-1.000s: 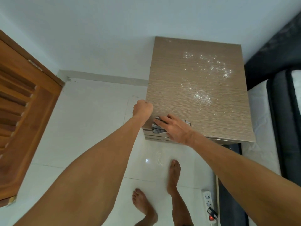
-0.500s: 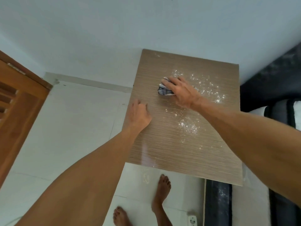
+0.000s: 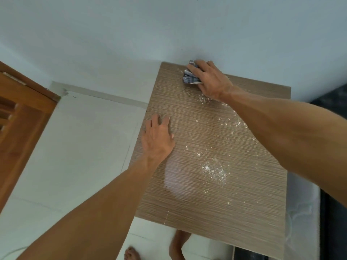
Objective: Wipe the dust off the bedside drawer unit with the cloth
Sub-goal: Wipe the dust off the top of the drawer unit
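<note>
The bedside drawer unit has a brown striped top that I see from above. White dust lies scattered over its middle and right side. My right hand presses a crumpled blue-and-white cloth onto the far edge of the top, right against the wall. My left hand lies flat with fingers spread on the left part of the top, holding nothing.
A pale wall stands directly behind the unit. A wooden door is at the left. White floor tiles lie left of the unit, my bare feet show below it, and a bed borders its right side.
My right hand has slid the cloth from the near edge across the top to the far edge by the wall. My left hand has opened flat on the top. The view has moved closer.
</note>
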Demonstrator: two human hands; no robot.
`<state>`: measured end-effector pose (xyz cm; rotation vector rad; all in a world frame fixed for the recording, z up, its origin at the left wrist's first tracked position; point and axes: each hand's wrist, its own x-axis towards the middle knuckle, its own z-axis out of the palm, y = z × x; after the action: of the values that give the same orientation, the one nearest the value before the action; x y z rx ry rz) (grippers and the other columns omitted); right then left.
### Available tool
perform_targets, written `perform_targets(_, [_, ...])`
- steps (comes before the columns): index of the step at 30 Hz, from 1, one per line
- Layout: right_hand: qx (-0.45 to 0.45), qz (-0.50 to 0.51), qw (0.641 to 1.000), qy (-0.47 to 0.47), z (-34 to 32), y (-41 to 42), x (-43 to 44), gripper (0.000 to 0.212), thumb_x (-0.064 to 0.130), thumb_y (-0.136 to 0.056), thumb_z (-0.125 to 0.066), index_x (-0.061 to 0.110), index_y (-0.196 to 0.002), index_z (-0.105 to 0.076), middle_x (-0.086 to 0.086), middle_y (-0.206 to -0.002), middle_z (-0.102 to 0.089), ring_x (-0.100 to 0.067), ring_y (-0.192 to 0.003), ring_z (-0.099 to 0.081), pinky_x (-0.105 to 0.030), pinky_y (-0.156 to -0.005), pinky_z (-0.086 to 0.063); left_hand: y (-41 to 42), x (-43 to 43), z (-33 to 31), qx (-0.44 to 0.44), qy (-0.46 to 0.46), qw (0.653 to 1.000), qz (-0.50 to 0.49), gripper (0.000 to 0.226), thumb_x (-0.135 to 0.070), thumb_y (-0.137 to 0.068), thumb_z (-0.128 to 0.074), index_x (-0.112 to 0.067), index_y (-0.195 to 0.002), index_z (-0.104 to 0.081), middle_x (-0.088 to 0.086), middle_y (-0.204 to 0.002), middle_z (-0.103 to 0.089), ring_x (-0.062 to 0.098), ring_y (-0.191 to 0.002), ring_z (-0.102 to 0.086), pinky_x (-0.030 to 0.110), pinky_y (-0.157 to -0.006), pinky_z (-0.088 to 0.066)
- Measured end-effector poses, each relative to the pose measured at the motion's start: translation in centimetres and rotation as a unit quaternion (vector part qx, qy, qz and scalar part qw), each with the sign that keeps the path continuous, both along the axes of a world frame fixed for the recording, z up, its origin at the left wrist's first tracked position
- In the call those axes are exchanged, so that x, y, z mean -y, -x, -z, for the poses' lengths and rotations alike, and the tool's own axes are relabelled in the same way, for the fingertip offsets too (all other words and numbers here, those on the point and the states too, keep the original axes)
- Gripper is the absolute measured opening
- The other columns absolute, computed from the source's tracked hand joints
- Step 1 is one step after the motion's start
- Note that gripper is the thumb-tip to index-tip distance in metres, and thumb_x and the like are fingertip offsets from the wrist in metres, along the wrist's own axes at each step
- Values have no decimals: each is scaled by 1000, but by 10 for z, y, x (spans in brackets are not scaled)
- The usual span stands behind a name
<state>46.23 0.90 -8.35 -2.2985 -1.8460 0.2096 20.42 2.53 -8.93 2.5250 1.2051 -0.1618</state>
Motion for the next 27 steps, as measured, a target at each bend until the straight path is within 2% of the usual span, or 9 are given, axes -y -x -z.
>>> perform_targets(5, [-5, -25, 1000, -10, 5, 6, -36, 56, 9, -95, -54, 15, -148, -37, -15, -147, -39, -38, -120, -45, -47, -100, -44, -8, -3, -4, -11, 10, 1000, -2, 67, -34, -89, -64, -27, -147, -34, 9, -153, -28, 29, -136, -33, 44, -107, -39])
perform_targets(8, [17, -32, 999, 15, 10, 8, -51, 55, 8, -97, -50, 13, -150, -36, -12, -150, -41, -36, -130, -39, -48, -105, -39, -13, -4, -6, -19, 18, 1000, -6, 66, -33, -89, -64, -29, -147, -32, 8, -153, -27, 27, -136, -32, 42, -103, -41])
perform_targets(12, [65, -13, 997, 48, 18, 7, -55, 56, 26, -97, -48, 17, -151, -34, -4, -155, -37, -30, -137, -34, -45, -107, -31, -13, -5, -6, -21, 15, 1000, -3, 66, -33, -89, -64, -29, -147, -32, 7, -151, -27, 26, -135, -33, 41, -101, -41])
perform_targets(15, [37, -13, 997, 68, 19, 4, -50, 56, 31, -99, -45, 20, -152, -32, -3, -158, -33, -30, -140, -32, -47, -110, -32, -14, -4, -7, -19, 17, 1000, -6, 65, -31, -89, -64, -28, -147, -33, 7, -150, -29, 26, -133, -34, 41, -100, -42])
perform_targets(18, [4, -16, 996, 90, 20, 0, -35, 58, 36, -100, -42, 24, -154, -27, -2, -161, -28, -29, -144, -28, -46, -117, -26, -15, -2, -9, -21, 22, 999, -8, 65, -29, -89, -64, -27, -146, -34, 8, -149, -30, 27, -131, -35, 41, -99, -43])
perform_targets(20, [-8, -12, 995, 102, 24, 4, -18, 60, 45, -100, -35, 27, -155, -23, -3, -162, -25, -29, -147, -24, -48, -119, -22, -15, -2, -10, -21, 23, 999, -10, 64, -28, -90, -64, -26, -146, -34, 8, -147, -31, 27, -130, -36, 41, -98, -43])
perform_targets(23, [-10, 12, 993, 114, 26, 23, 8, 67, 60, -96, -15, 30, -156, -16, -2, -164, -18, -29, -149, -19, -52, -119, -20, -15, -2, -12, -22, 26, 999, -9, 62, -29, -90, -64, -27, -145, -35, 7, -145, -33, 27, -130, -36, 42, -97, -43])
perform_targets(27, [-28, 48, 993, 109, 26, 61, 43, 60, 54, -101, -11, 32, -156, -14, 2, -165, -14, -25, -150, -16, -49, -119, -18, -11, -2, -16, -25, 28, 999, 6, 61, -28, -90, -64, -25, -144, -37, 7, -147, -32, 27, -130, -36, 40, -97, -43])
